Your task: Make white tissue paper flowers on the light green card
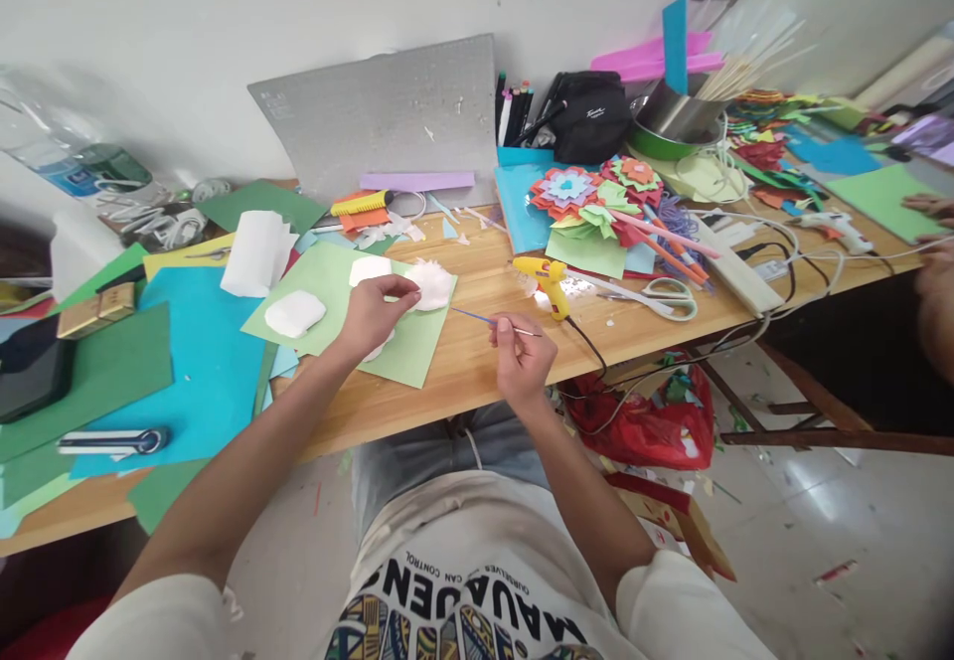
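Observation:
On a light green paper sheet [426, 354] lie white padded shapes, among them a rounded one [296, 314] at the left and a fluffy-edged one [432, 284] at the right. My left hand [379, 314] reaches over the sheet with thumb and fingertips pinched together at the edge of the fluffy white piece; what is between them is too small to make out. Another white piece is partly covered by this hand. My right hand [524, 354], closed, holds a thin blue stick [477, 317] whose tip points left toward the sheet.
A yellow glue gun [548, 282] and scissors [667, 299] lie right of my right hand, beside paper flowers [596, 193]. A white roll [257, 252], blue paper [213, 342] and a stapler [114, 441] are at the left. Cables cross the right side, near another person's hand [935, 205].

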Motion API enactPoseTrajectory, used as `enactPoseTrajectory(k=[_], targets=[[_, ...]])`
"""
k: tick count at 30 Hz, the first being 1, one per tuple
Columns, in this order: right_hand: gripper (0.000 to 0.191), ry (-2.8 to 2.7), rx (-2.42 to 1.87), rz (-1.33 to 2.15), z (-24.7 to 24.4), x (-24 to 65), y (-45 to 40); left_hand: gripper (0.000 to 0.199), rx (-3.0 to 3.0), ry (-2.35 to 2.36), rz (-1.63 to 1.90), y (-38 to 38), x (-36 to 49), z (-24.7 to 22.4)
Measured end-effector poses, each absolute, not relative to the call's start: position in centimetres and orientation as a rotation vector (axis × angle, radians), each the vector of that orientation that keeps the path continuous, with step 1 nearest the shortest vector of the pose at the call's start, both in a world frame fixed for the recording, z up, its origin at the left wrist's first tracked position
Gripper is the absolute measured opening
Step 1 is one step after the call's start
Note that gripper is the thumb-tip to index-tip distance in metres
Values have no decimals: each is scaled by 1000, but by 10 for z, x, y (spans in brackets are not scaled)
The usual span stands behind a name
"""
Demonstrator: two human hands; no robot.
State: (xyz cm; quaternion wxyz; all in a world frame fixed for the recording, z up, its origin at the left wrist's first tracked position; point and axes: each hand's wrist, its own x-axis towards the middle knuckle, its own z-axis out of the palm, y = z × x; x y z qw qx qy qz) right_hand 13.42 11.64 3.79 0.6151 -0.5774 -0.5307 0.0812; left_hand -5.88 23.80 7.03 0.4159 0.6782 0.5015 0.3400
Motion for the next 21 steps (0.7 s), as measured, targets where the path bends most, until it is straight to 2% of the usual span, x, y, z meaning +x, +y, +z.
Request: enactPoseTrajectory(k=[3, 12, 21], targets=[[22, -1243, -1302, 164, 43, 130, 121, 23, 1947, 1321, 843, 243, -51, 73], [24, -1280, -1289, 144, 50, 128, 133, 18, 2140, 1319, 558, 257, -38, 78], [21, -1359, -1227, 132, 53, 128, 143, 15, 2401, 1323, 623, 263, -39, 58]])
